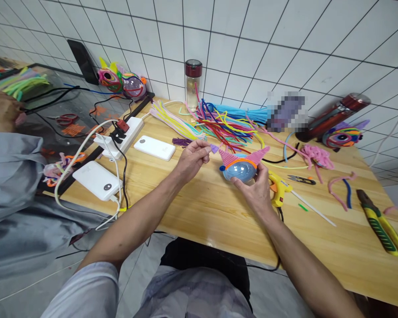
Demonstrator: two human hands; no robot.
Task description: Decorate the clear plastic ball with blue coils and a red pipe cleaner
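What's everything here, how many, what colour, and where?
Ball: 1, blue, pink-eared, right hand
Triangle: 1, purple, left hand
Pipe cleaners: many, mixed, middle back
Glue gun: 1, yellow, beside ball
Snips: 1, black, right
Pliers: 1, green-yellow, right edge
Power banks: 2, white, left
Power strip: 1, white, left
Cables: several, black/white, left
Phone: 1, black, back left
Scissors: 1, red, left
Bottle: 1, clear, red lid, back
Thermos: 1, red, back right
Decorated balls: several, colourful, back
Table: 1, wood-coloured, underneath
Co-worker: 1, grey clothes, left
Wearer's hands: 2, bare, middle
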